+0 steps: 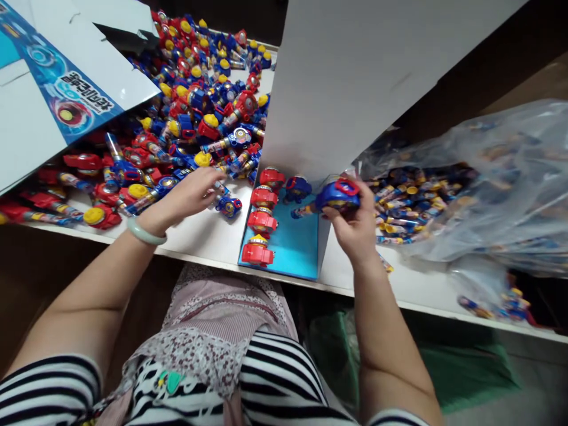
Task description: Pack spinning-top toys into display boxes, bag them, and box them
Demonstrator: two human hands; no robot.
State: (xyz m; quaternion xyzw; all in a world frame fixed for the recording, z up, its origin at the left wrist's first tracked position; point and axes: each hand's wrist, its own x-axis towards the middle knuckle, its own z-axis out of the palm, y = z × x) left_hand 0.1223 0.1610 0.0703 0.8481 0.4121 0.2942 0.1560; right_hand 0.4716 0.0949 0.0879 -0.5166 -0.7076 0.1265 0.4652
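My right hand (357, 222) grips a blue toy (337, 194) with a red loop and a candy-filled tube pointing left, above an open box (293, 242) with a light blue inside. In the box, several red toys (261, 222) stand in a column along the left side, and one blue toy (298, 188) sits beside the far one. My left hand (190, 192) is over the table left of the box. Its fingers are curled at the clear tube of a small blue toy (229, 206); the grip is partly hidden.
A big pile of red, blue and yellow toys (186, 118) covers the table's left and back. The box's tall white flap (346, 83) rises behind it. A printed carton (80, 100) leans in at upper left. Right lies a clear plastic bag (497, 177) with filled tubes (408, 201).
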